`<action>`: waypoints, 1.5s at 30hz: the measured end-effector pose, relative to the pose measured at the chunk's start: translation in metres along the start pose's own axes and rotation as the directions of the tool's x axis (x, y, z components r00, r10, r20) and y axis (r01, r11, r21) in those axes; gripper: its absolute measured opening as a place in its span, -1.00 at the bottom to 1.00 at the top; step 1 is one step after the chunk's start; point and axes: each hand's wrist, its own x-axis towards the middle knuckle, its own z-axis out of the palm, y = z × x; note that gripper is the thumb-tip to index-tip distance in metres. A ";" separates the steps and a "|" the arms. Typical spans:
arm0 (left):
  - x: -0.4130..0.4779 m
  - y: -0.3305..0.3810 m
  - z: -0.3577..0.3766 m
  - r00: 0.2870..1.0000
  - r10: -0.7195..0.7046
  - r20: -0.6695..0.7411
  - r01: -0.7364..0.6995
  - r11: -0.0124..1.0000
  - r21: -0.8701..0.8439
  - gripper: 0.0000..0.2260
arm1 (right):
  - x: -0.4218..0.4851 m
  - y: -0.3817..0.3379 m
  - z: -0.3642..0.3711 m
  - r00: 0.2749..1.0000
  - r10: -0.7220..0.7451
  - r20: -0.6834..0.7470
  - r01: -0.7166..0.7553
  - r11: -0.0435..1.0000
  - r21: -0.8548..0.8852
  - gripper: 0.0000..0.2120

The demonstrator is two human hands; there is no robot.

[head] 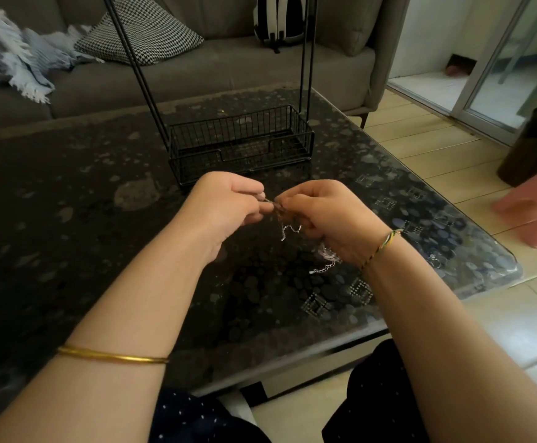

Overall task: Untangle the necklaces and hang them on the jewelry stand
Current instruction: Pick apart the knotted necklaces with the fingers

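The necklaces [288, 233] are pinched at a knot between the left hand [225, 204] and right hand [321, 215] above the counter [101, 193], so untangling is judged unfinished, and strands must be separated before the jewelry stand [241, 142] is reached.

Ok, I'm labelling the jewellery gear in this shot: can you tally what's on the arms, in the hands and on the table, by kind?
Gold bangle: 1
Woven bracelet: 1
Jewelry stand: 1
Necklace tangle: 1 bunch, chain count unclear
Total: 4
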 end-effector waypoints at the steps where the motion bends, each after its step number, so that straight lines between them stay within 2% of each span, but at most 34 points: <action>1: 0.000 0.000 0.000 1.000 0.009 -0.013 -0.009 1.000 -0.006 -0.73 | 0.000 -0.001 0.000 1.000 -0.006 0.005 0.006 1.000 -0.022 -0.95; 4: 0.000 0.002 0.001 0.998 0.026 -0.055 -0.026 1.000 -0.001 -0.77 | -0.001 0.000 -0.001 0.997 -0.066 0.036 0.072 0.978 -0.196 -0.82; 7: 0.000 0.001 0.000 0.994 0.064 -0.094 -0.055 0.994 0.091 -0.78 | -0.002 0.000 -0.001 0.988 -0.154 0.024 0.153 0.929 -0.338 -0.88; 10: -0.002 0.000 0.001 0.990 0.097 -0.101 -0.074 0.976 0.204 -0.78 | -0.002 0.001 -0.002 0.982 -0.188 -0.035 0.169 0.937 -0.305 -0.95; 13: -0.003 0.001 -0.001 0.989 0.129 -0.078 -0.102 0.953 0.287 -0.79 | -0.004 -0.002 -0.004 0.992 -0.127 -0.004 0.123 0.962 -0.244 -0.79; 16: -0.006 0.001 -0.001 0.990 0.140 -0.025 -0.124 0.936 0.329 -0.87 | -0.007 -0.004 -0.003 0.996 -0.063 0.057 0.067 0.996 -0.064 -0.67; 19: -0.005 0.002 0.000 0.994 0.108 -0.035 -0.094 0.955 0.280 -0.91 | -0.006 -0.004 -0.003 0.996 -0.032 0.083 0.029 0.999 0.032 -0.61; 23: 0.000 0.003 0.003 0.998 -0.058 -0.004 0.058 0.995 0.078 -0.96 | -0.004 -0.002 -0.002 0.994 -0.007 0.110 0.006 1.000 0.003 -0.61; 25: 0.001 0.003 0.004 0.995 -0.101 0.017 0.101 0.995 0.020 -0.97 | -0.003 -0.002 0.000 0.993 -0.005 0.114 0.005 1.000 -0.006 -0.67; 28: 0.002 0.001 0.004 0.993 -0.118 -0.012 0.117 0.992 -0.037 -0.96 | -0.003 -0.003 -0.001 0.995 -0.013 0.097 0.015 1.000 -0.015 -0.85; 30: 0.002 0.001 0.004 0.991 -0.128 -0.031 0.126 0.991 -0.051 -0.94 | -0.003 -0.003 0.000 0.996 -0.047 0.071 0.050 0.998 -0.041 -0.92; 33: 0.001 0.000 0.004 0.991 -0.130 -0.015 0.129 0.991 -0.041 -0.91 | -0.002 -0.001 0.001 0.988 -0.156 0.011 0.156 0.977 -0.146 -0.80; 36: 0.000 0.000 0.005 0.993 -0.121 0.006 0.121 0.993 -0.019 -0.87 | -0.003 -0.002 0.003 0.975 -0.221 -0.010 0.215 0.959 -0.182 -0.87; 39: -0.001 0.000 0.005 0.991 -0.128 0.026 0.129 0.992 -0.017 -0.85 | -0.003 -0.001 0.002 0.971 -0.239 -0.027 0.225 0.941 -0.252 -0.96; 42: -0.002 0.000 0.004 0.987 -0.137 0.082 0.140 0.990 -0.031 -0.91 | -0.001 0.001 0.001 0.966 -0.250 -0.068 0.224 0.939 -0.259 -0.93; 45: -0.002 -0.002 0.002 0.986 -0.106 0.127 0.104 0.994 0.025 -0.95 | 0.000 0.002 0.000 0.965 -0.245 -0.093 0.216 0.946 -0.242 -0.92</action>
